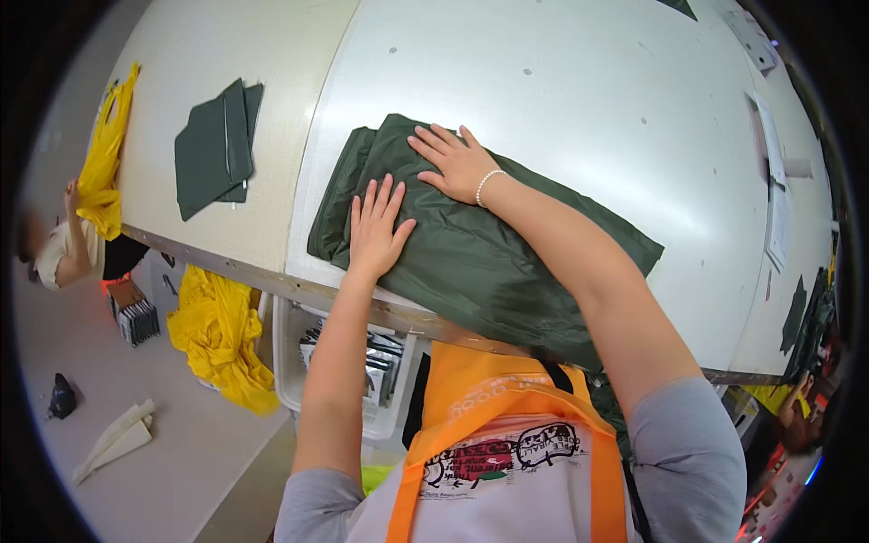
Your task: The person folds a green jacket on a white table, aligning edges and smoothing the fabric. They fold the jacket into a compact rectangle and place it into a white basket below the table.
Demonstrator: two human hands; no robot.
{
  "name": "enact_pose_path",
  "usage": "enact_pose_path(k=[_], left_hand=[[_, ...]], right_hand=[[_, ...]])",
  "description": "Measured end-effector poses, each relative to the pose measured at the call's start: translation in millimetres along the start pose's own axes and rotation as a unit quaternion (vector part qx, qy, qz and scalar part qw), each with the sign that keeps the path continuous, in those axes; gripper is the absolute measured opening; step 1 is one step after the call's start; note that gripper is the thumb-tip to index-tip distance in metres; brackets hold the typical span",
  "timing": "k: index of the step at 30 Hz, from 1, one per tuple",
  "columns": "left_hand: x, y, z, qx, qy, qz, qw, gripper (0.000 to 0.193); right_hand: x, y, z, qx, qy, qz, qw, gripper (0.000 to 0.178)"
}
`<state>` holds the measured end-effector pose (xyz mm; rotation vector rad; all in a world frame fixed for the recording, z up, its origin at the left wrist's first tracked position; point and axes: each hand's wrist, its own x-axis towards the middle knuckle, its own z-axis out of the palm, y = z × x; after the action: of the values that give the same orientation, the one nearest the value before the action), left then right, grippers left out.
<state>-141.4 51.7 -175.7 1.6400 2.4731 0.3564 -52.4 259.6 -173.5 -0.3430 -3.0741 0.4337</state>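
A dark green piece of thin, shiny fabric (471, 244) lies folded in layers on the white table, its near side hanging over the front edge against my orange apron. My left hand (376, 231) rests flat on its left part, fingers stretched out. Farther up and to the right, my right hand (460, 167), with a beaded bracelet at the wrist, presses flat near the cloth's far edge, fingers spread. Both palms touch the cloth, and neither hand grips it.
Green cut pieces (213, 145) lie on the table at left. Yellow cloth (217, 335) spills from below the table edge, beside a white bin (290, 362) of packets. A co-worker (77, 244) is at far left by a yellow garment (109, 154). Papers (774, 190) lie at far right.
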Motion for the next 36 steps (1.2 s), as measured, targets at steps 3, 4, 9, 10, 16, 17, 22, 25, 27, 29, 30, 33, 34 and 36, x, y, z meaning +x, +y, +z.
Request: enact_pose_path(k=[3, 4, 9, 10, 16, 17, 22, 25, 27, 29, 30, 33, 34, 36], left_hand=[[5, 3, 4, -0.012, 0.005, 0.012, 1.0, 0.06], [1, 0, 5, -0.013, 0.004, 0.006, 1.0, 0.061], [1, 56, -24, -0.017, 0.126, 0.002, 0.992, 0.072], [-1, 90, -32, -0.03, 0.156, 0.017, 0.987, 0.074], [-10, 202, -7, -0.103, 0.002, 0.072, 0.992, 0.067], [-7, 196, 4, -0.107, -0.012, 0.063, 0.992, 0.068], [9, 173, 42, -0.167, -0.032, 0.098, 0.981, 0.066], [8, 184, 47, -0.316, -0.096, 0.12, 0.936, 0.06], [-1, 192, 45, -0.509, -0.177, 0.115, 0.835, 0.056], [-20, 204, 23, -0.749, -0.263, -0.04, 0.607, 0.055], [-32, 211, -7, -0.845, -0.299, -0.142, 0.42, 0.058], [-43, 212, -4, -0.927, -0.223, -0.171, 0.248, 0.059], [-46, 210, 1, -0.937, -0.203, -0.167, 0.232, 0.059], [-50, 206, 8, -0.948, -0.174, -0.166, 0.208, 0.059]], right_hand=[[-1, 9, -20, 0.139, -0.048, 0.042, 0.988, 0.055], [-9, 9, -38, 0.185, -0.012, 0.042, 0.982, 0.048], [-207, 37, -98, 0.13, 0.342, 0.208, 0.907, 0.034], [-257, 43, -94, 0.046, 0.347, 0.275, 0.895, 0.04], [-382, 4, -21, 0.514, 0.238, 0.459, 0.685, 0.077], [-382, 6, -10, 0.477, 0.249, 0.441, 0.718, 0.08], [-358, -8, -58, 0.393, 0.242, 0.379, 0.802, 0.076], [-361, -32, -128, 0.476, 0.231, 0.324, 0.784, 0.067], [-349, -50, -175, 0.492, 0.248, 0.278, 0.787, 0.061], [-312, -72, -222, 0.516, 0.206, 0.28, 0.783, 0.053], [-284, -75, -231, 0.513, 0.17, 0.276, 0.795, 0.048], [-183, -58, -202, 0.328, 0.074, 0.25, 0.908, 0.043], [-154, -45, -173, 0.273, 0.046, 0.225, 0.934, 0.043], [-122, -26, -109, 0.254, -0.002, 0.156, 0.955, 0.041]])
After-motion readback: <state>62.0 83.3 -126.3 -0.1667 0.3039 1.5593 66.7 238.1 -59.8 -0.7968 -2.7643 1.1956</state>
